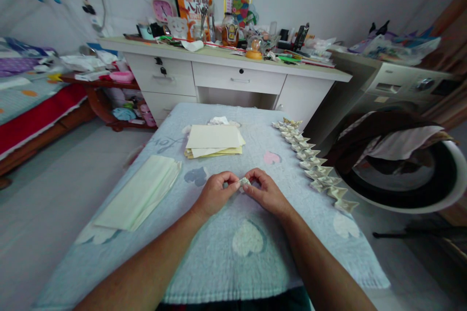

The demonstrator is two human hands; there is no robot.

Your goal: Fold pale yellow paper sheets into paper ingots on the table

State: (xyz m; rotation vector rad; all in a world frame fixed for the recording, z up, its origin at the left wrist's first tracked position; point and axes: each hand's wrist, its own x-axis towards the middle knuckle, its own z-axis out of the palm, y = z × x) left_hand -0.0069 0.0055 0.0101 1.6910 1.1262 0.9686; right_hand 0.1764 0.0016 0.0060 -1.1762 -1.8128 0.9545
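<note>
Pinched by the fingertip grip of left hand (215, 194) and right hand (269, 194) over the desk (204, 262), with a paper stack (213, 136) towards eleven o'clock, the small folded paper (244, 182) seems light, crease-stiffened and crushable, best taken gently by opposite edges.

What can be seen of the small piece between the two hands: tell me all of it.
The small piece is pale with faint darker marks and looks like folded paper; its exact folds are too small to make out. The left hand and the right hand pinch it from either side, their fingertips covering its ends. It sits over the light-blue cloth; whether it touches that cloth, I cannot tell.
</note>
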